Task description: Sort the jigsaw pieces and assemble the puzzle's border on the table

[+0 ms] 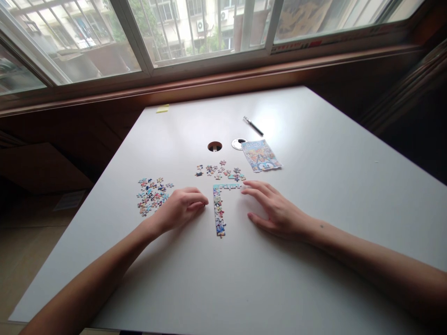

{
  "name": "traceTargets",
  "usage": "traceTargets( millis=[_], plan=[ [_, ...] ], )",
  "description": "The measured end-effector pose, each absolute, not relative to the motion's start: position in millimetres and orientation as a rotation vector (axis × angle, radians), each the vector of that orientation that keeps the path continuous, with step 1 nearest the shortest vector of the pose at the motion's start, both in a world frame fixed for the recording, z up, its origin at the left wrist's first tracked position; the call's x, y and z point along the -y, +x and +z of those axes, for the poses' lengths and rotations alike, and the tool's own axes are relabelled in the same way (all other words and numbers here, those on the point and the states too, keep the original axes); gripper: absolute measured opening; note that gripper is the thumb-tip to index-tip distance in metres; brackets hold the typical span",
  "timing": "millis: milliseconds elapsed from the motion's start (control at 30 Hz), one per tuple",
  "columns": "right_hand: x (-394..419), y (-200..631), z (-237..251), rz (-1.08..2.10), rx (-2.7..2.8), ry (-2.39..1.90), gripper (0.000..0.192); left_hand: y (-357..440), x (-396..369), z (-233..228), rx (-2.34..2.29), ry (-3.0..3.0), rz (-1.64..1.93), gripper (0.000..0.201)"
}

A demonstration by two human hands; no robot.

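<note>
White desk point(314, 195): joined corner strip point(219, 209) lies between both empty, loosely spread grips, left hand point(179, 208) and right hand point(275, 209); loose pieces point(152, 195) remain unjoined.

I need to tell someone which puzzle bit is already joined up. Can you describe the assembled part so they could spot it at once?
On the white table under the window, look between the left hand and the right hand. There lies the assembled corner strip, an L of linked pieces with its short arm toward the right fingertips. Unlike the loose pile beside the left hand and the scattered pieces beyond it, its pieces are joined.
</note>
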State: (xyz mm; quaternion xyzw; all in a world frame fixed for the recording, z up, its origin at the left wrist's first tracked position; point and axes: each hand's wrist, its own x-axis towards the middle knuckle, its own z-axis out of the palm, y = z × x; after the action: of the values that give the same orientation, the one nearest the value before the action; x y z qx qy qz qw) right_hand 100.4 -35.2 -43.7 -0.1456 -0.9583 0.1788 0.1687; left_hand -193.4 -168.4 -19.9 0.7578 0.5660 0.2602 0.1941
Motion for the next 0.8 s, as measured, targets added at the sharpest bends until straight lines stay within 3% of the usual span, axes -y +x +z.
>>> traceTargets(
  millis=[300, 467, 800],
  plan=[
    [54, 98, -35, 0.273, 2.614, -0.207, 0.030, -147, 196, -20, -1.450, 1.780, 1.109, 0.012],
    [87, 95, -26, 0.499, 2.544, 0.028, 0.024, -121, 209, -21, -1.253, 1.644, 1.266, 0.008],
    [98, 87, -24, 0.789, 2.384, -0.058, 0.022, -117, 213, -31, -1.180, 1.788, 1.388, 0.017]
  ],
)
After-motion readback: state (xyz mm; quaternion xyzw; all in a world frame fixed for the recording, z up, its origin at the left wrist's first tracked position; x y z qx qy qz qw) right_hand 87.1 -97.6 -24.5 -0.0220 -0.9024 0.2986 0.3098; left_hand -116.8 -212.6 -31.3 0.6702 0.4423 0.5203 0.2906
